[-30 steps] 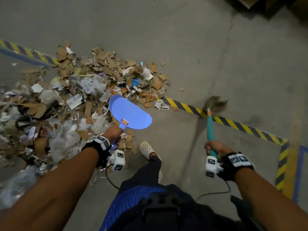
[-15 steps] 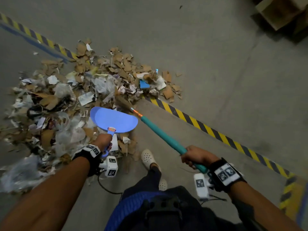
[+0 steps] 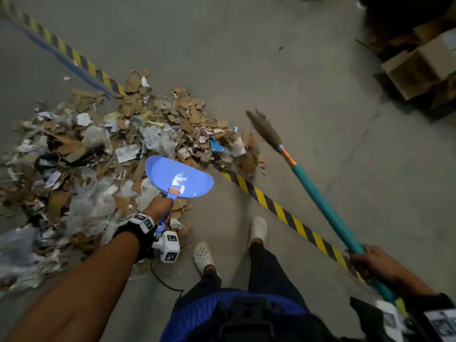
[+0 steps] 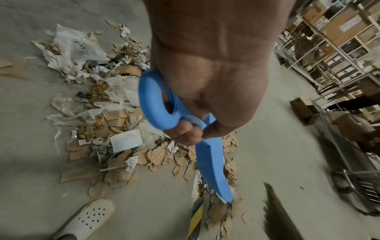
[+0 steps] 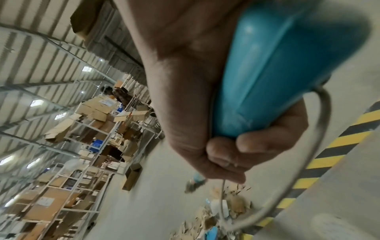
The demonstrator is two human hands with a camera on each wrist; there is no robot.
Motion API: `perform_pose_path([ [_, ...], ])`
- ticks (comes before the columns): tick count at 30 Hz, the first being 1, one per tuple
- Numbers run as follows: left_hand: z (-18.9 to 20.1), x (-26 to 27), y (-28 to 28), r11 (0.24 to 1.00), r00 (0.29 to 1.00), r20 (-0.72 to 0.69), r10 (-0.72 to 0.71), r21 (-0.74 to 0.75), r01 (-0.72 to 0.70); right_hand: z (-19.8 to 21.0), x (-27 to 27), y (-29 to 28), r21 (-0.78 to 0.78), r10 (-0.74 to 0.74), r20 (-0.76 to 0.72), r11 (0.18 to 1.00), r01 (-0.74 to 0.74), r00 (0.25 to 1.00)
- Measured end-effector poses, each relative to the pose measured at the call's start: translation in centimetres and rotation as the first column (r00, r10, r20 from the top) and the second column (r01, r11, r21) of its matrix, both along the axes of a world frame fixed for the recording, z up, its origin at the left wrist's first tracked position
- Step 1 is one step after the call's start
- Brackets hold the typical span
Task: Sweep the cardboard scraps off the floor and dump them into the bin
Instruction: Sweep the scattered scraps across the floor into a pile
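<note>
flanking the scrap pile: striped floor tape, cardboard boxes

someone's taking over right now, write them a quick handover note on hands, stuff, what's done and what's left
Left hand grips the blue dustpan by its handle, pan held at the near edge of the scrap pile.
Right hand grips the teal broom; its bristles are raised, just right of the pile.
Done: scraps lie heaped across the striped floor tape.
Left: the dustpan looks empty, so sweep scraps in and dump them. No bin is in view.
</note>
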State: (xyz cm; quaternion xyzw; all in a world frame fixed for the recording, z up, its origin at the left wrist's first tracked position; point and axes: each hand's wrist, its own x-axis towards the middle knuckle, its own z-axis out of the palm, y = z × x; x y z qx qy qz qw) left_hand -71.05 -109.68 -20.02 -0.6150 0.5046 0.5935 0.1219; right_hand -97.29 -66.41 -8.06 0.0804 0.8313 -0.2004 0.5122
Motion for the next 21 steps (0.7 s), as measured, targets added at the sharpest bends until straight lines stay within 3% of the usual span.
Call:
perform_pose_path([
  [3,-0.6,-1.6,0.5,1.000,1.000,0.024,0.010,-0.008,-0.009,-3.6,-4.6,-1.2,0.052,-0.093,-0.003,0.994,0.093,0.996],
  [7,-1.7,-2.6,1.7,0.995,0.991,0.093,0.094,-0.025,-0.092,-9.8,-9.6,-7.3,0.046,-0.102,0.083,0.994,0.098,0.991],
  [11,-1.5,-3.8,3.6,0.983,0.975,0.138,0.177,-0.066,-0.169,-14.6,-9.4,-15.8,-0.017,0.086,0.275,0.996,-0.085,0.958],
  [15,-1.8,-4.1,4.9,0.967,0.951,0.179,0.251,-0.084,-0.240,-15.9,-6.3,-22.8,-0.112,0.304,0.384,0.953,-0.282,0.872],
  [21,-1.4,-3.2,7.5,0.923,0.909,0.157,0.385,-0.087,-0.376,-14.6,-6.2,-28.2,-0.217,0.624,0.378,0.778,-0.590,0.684],
])
